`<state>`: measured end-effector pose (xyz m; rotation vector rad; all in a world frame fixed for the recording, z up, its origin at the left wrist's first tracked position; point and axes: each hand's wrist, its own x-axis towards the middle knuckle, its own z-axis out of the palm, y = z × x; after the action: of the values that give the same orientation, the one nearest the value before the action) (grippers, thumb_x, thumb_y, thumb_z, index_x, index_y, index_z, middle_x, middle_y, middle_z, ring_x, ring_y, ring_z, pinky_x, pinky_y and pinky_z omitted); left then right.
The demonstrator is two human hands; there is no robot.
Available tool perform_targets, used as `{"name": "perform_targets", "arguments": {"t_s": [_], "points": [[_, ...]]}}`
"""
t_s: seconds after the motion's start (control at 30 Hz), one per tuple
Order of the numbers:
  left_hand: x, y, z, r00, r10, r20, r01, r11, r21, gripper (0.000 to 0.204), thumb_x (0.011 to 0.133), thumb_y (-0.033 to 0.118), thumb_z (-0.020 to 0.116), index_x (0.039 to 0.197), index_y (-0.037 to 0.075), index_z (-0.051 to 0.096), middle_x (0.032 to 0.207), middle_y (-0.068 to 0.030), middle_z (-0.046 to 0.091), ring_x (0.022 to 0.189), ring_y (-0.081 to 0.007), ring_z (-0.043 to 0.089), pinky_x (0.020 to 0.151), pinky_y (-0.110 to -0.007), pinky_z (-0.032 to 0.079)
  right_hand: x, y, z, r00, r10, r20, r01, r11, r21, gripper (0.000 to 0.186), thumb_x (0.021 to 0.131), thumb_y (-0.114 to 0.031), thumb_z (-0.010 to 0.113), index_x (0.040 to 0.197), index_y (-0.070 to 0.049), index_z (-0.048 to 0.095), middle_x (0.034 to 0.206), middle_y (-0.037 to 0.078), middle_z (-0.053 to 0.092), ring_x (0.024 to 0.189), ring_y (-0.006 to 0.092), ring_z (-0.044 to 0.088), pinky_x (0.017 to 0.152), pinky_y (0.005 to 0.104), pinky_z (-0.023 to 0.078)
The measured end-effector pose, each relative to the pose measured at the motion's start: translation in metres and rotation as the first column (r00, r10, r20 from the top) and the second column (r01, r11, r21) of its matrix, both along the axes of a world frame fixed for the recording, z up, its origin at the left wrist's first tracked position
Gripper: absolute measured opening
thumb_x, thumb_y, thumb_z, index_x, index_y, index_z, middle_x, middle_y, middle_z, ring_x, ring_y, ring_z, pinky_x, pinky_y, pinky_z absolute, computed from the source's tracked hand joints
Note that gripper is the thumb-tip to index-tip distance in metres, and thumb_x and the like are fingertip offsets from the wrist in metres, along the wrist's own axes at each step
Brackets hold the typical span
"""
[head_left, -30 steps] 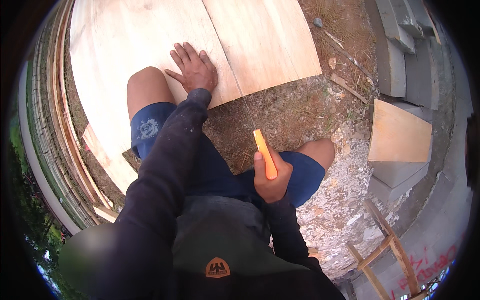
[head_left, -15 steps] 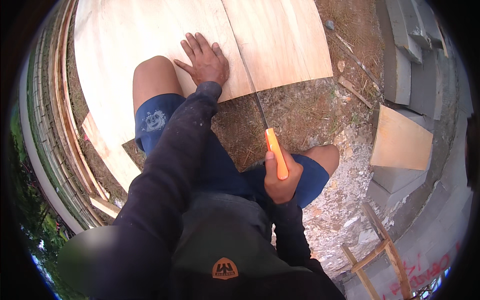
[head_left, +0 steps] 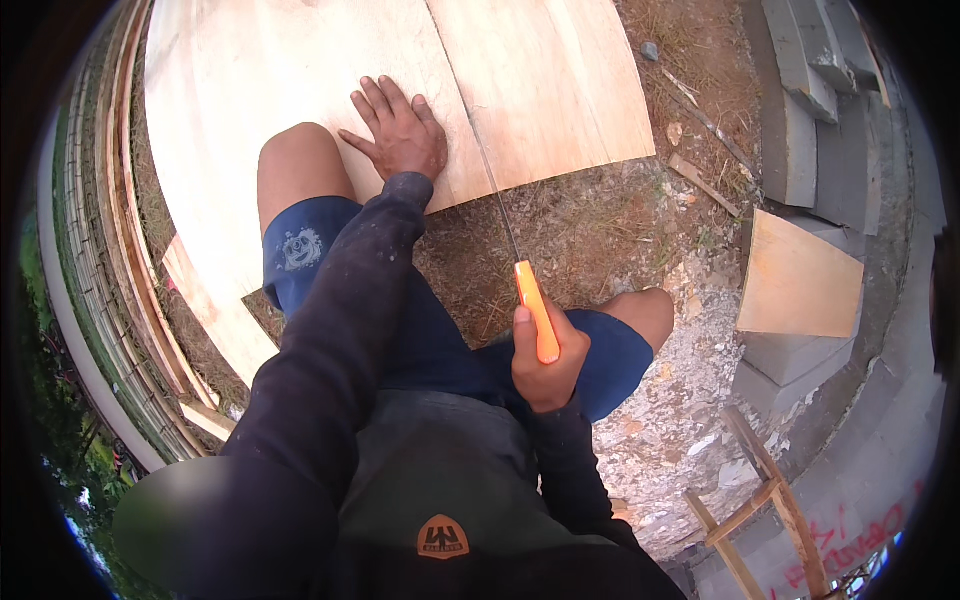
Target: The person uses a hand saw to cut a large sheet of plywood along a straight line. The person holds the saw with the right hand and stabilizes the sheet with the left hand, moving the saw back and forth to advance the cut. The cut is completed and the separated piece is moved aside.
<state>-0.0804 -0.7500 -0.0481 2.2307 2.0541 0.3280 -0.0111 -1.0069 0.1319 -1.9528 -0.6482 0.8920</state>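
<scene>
A pale plywood sheet (head_left: 560,90) lies ahead of me, with a long dark cut line running from its near edge toward the far side. My left hand (head_left: 400,135) rests flat on the sheet just left of that line, fingers spread. In my right hand (head_left: 552,370) is the orange handle of a handsaw (head_left: 538,310), the fingers wrapped round it and the thumb along its side. The thin blade slants up from the handle and meets the cut at the sheet's near edge. How far it reaches into the wood is hard to tell.
My left knee (head_left: 305,155) is on the sheet. Concrete blocks (head_left: 795,150) are stacked at the right, with a small plywood piece (head_left: 800,275) on some. A wooden frame (head_left: 775,490) stands lower right. Long wood strips (head_left: 140,250) lie left. Dirt and rubble (head_left: 690,400) cover the ground.
The whole view has shifted slightly. My right hand and the saw handle sit a little farther left and slightly closer to the sheet's edge. My left hand keeps its place on the sheet.
</scene>
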Motion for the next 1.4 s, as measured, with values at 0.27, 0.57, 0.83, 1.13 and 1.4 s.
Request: {"name": "perform_targets", "arguments": {"t_s": [0.27, 0.57, 0.83, 1.13, 1.4], "points": [[0.011, 0.0, 0.0, 0.999, -0.025, 0.04, 0.023, 0.999, 0.029, 0.063, 0.105, 0.038, 0.03, 0.157, 0.003, 0.025, 0.167, -0.0164, 0.015, 0.156, -0.0336, 0.004, 0.117, -0.071, 0.0, 0.026, 0.097, -0.045, 0.996, 0.03, 0.087, -0.039, 0.993, 0.112, 0.026, 0.092, -0.019, 0.066, 0.105, 0.003, 0.07, 0.072, 0.023, 0.065, 0.063, 0.0336, 0.068, 0.057, 0.0395, 0.049], [0.001, -0.001, 0.001, 1.0, -0.007, 0.019, 0.007, 1.0, 0.005, 0.063, 0.105, 0.039, 0.03, 0.158, 0.004, 0.024, 0.167, -0.0155, 0.014, 0.156, -0.033, 0.004, 0.117, -0.07, -0.001, 0.005, -0.057, 0.024, 0.998, 0.058, 0.034, -0.058, 0.998, 0.008, 0.042, 0.091, -0.011, 0.065, 0.126, 0.012, 0.062, 0.108, 0.024, 0.073, 0.095, 0.0271, 0.075, 0.083, 0.0317, 0.057], [0.011, -0.002, 0.003, 1.0, -0.017, 0.003, 0.017, 1.0, -0.007, 0.063, 0.105, 0.039, 0.029, 0.157, 0.005, 0.025, 0.167, -0.0156, 0.016, 0.156, -0.0324, 0.004, 0.117, -0.07, -0.001, 0.029, 0.105, -0.046, 0.999, 0.025, 0.034, -0.028, 0.997, 0.071, 0.022, 0.092, -0.019, 0.068, 0.101, 0.001, 0.069, 0.068, 0.019, 0.063, 0.061, 0.0264, 0.069, 0.056, 0.0371, 0.048], [0.01, 0.0, 0.001, 0.999, -0.02, 0.039, 0.019, 1.0, 0.017, 0.063, 0.105, 0.038, 0.03, 0.157, 0.003, 0.025, 0.167, -0.0167, 0.016, 0.155, -0.0341, 0.005, 0.117, -0.071, 0.0, 0.005, -0.053, 0.021, 0.998, 0.058, 0.0, -0.058, 0.998, -0.019, 0.04, 0.09, -0.012, 0.064, 0.122, 0.012, 0.064, 0.109, 0.026, 0.072, 0.1, 0.0323, 0.074, 0.085, 0.0341, 0.057], [0.007, 0.003, 0.002, 0.999, -0.022, 0.038, 0.021, 1.0, 0.019, 0.062, 0.105, 0.038, 0.033, 0.156, 0.003, 0.028, 0.166, -0.0168, 0.017, 0.155, -0.0344, 0.007, 0.117, -0.071, 0.002, 0.03, 0.074, -0.031, 0.999, 0.046, -0.02, -0.045, 0.999, 0.018, 0.032, 0.092, -0.017, 0.067, 0.117, 0.004, 0.068, 0.076, 0.023, 0.067, 0.069, 0.0258, 0.073, 0.061, 0.0351, 0.053]]}}
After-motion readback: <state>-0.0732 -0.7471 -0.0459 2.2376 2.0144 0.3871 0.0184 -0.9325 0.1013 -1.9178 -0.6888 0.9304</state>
